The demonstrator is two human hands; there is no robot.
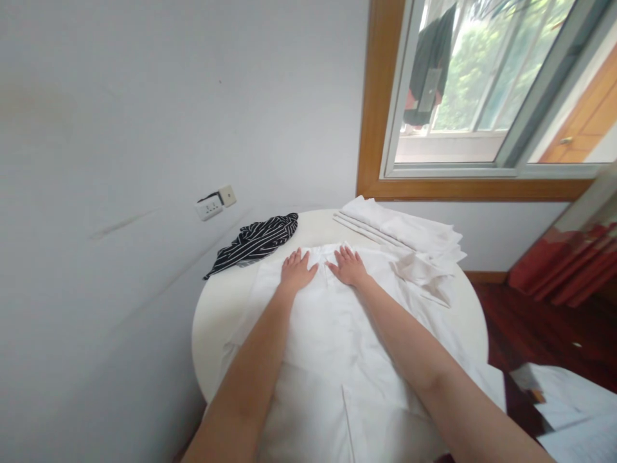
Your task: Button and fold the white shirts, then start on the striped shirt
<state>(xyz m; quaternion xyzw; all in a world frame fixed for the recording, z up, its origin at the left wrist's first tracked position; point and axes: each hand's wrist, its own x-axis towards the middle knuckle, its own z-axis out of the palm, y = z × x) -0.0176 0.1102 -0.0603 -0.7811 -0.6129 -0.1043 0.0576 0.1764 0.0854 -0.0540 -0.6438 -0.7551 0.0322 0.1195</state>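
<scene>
Left hand (297,273), right hand (351,269): spread flat on white garment (322,328) | Table (208,328) 11 o'clock: striped black cloth (258,241) | 1 o'clock: folded white cloths (400,225)

Mid-frame there are two grips, one left grip (297,273) and one right grip (349,267), and one spread white garment (322,328). One round bench (209,334) carries one striped black cloth (260,238), left of center, and one folded white stack (398,224), right of center, its layers hard to count. Two wall plates (210,208) sit left of center; upper right, one window (448,172); far right, one curtain (563,263).
</scene>
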